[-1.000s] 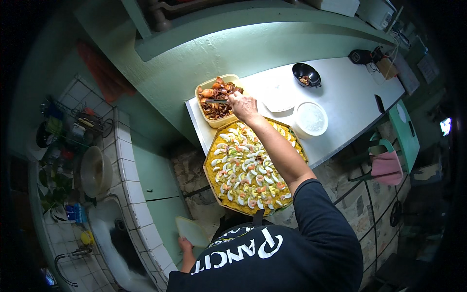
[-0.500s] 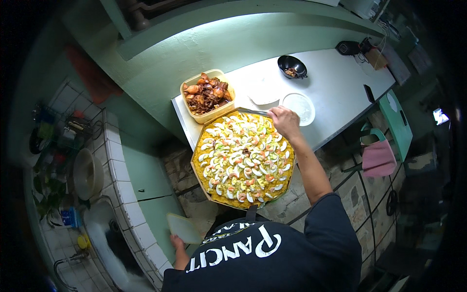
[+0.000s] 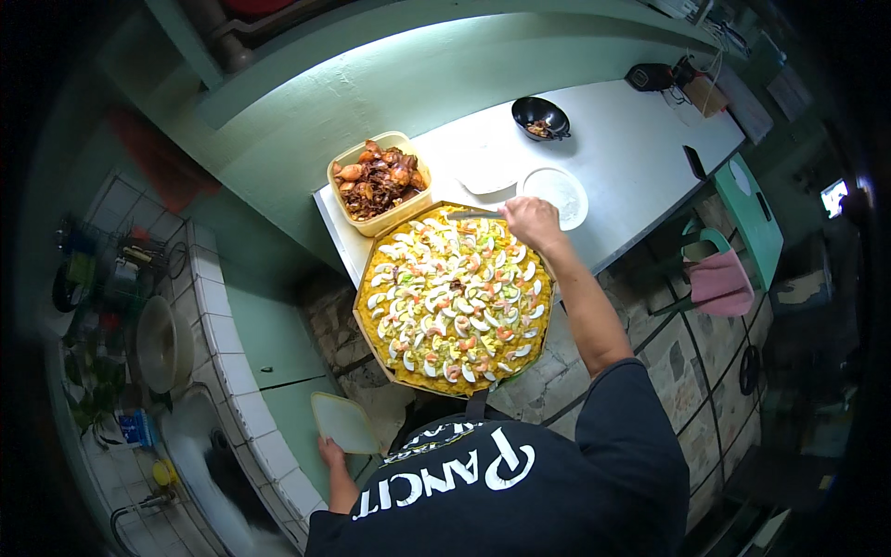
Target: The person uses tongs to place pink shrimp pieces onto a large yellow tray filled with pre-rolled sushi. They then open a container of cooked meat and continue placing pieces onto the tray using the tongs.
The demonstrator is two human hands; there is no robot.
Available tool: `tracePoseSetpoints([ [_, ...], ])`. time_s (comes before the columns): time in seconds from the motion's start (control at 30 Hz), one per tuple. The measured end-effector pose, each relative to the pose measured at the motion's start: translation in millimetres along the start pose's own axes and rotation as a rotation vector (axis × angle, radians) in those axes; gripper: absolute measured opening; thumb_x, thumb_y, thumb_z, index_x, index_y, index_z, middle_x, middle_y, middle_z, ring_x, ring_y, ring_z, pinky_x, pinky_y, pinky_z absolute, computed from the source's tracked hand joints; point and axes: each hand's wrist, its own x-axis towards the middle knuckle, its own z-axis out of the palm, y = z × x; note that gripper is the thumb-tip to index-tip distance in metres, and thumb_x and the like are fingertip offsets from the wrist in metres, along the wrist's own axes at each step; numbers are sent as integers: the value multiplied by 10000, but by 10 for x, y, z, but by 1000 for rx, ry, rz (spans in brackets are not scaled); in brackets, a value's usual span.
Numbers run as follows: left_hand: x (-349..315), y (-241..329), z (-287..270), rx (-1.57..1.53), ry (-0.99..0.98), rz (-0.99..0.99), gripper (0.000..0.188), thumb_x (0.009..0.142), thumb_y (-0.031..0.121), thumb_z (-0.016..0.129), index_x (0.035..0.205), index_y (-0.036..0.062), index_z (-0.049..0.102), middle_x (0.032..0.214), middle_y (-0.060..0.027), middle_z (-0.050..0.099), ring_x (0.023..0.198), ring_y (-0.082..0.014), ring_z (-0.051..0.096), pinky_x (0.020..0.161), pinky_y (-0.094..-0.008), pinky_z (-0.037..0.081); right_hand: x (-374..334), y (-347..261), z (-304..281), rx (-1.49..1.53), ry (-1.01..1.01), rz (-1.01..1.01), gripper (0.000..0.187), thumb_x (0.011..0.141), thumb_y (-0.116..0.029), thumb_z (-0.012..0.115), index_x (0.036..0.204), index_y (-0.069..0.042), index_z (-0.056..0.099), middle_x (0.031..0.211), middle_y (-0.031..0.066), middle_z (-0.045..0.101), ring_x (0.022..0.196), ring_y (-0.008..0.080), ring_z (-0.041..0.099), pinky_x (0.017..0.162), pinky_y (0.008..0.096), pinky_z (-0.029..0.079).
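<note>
A large flat-sided tray (image 3: pixel 360 327) is heaped with yellow noodles (image 3: pixel 436 373) topped with egg wedges, shrimp and chopped greens. A small dark brown clump (image 3: pixel 456 286) lies near the middle. My right hand (image 3: pixel 532 223) is closed on a slim metal utensil (image 3: pixel 475 215), whose kind I cannot make out; it reaches over the tray's far edge. Low on the left, my left hand (image 3: pixel 331 452) grips a pale rectangular plastic lid (image 3: pixel 345 423) by its edge. Beyond the tray's far left side stands a yellowish tub (image 3: pixel 373 224) of dark brown pieces in sauce.
On the white table (image 3: pixel 631 148) are a black bowl (image 3: pixel 541 119) with brown bits, a round clear lid (image 3: pixel 554 197), a white flat piece (image 3: pixel 489 169) and a phone (image 3: pixel 694 162). A tiled sink counter (image 3: pixel 232 371) runs along the left; a green chair (image 3: pixel 754 223) stands right.
The whole view has shifted slightly. The utensil in my right hand has come a little lower over the tray's far edge. My left hand still holds the lid.
</note>
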Motion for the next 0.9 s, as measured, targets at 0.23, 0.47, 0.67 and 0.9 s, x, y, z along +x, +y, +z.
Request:
tracePoseSetpoints([
  [0.23,-114,34,-37,-23,106,185,349,916,172,469,1199,-27,522,1174,-259,564,1079,-410,541,918,-459,409,685,-426,17,-77,95,-107,299,922,-350,486,951,-123,679,912,121,680,906,285,651,799,428,497],
  [0.47,-303,-134,-77,43,75,22,303,903,183,490,1101,-39,545,1089,-261,587,1007,-420,564,868,-478,424,1514,-1159,556,41,-26,-68,282,863,-188,484,1082,-146,657,1056,107,652,984,287,622,795,468,483],
  [0.67,-407,-387,-145,78,121,-96,317,901,184,501,1132,-30,538,1057,-262,604,953,-427,588,831,-487,444,1747,-1320,736,39,-65,-24,261,867,-195,502,1069,-163,664,1037,92,661,968,278,629,800,446,490],
  [0.9,-469,-517,-152,-16,113,-176,343,907,200,497,1159,-31,528,1066,-266,599,887,-419,622,739,-475,508,1755,-1148,757,-32,24,-76,237,872,-203,523,1054,-183,673,1015,75,672,949,268,637,806,419,498],
])
